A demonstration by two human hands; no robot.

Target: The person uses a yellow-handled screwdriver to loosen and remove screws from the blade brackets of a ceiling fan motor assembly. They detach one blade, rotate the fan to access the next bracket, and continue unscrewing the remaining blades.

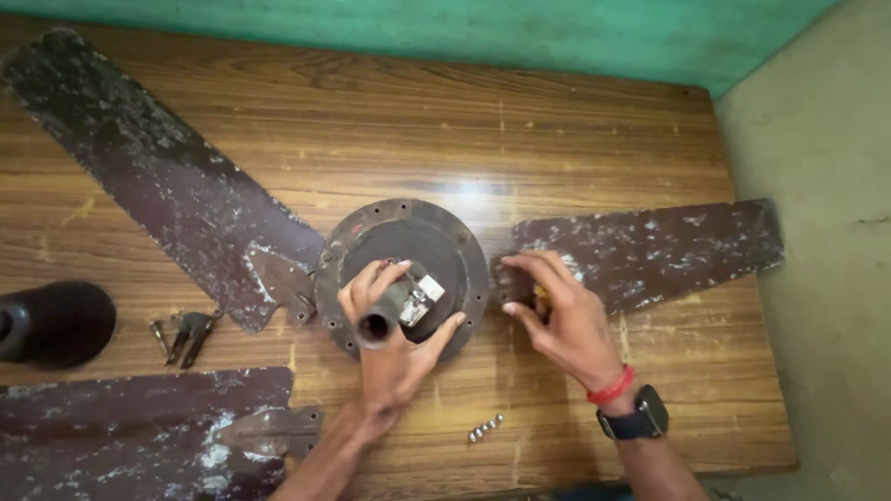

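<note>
A round, dark, rusty ceiling-fan motor housing (436, 237) lies in the middle of a wooden table (390, 121). My left hand (394, 348) is wrapped around the fan's down rod (379, 320), which stands up from the motor's centre. My right hand (561, 315) grips the metal bracket end of a worn brown fan blade (650, 250) at the motor's right rim, with something small and yellowish under its fingers. My right wrist wears a red band and a dark watch.
A second blade (148, 176) is attached at the motor's left and reaches to the far left. A third blade (121, 431) lies loose at the near left. Small tools (186, 332), a black round object (56, 320) and loose screws (484, 428) lie nearby.
</note>
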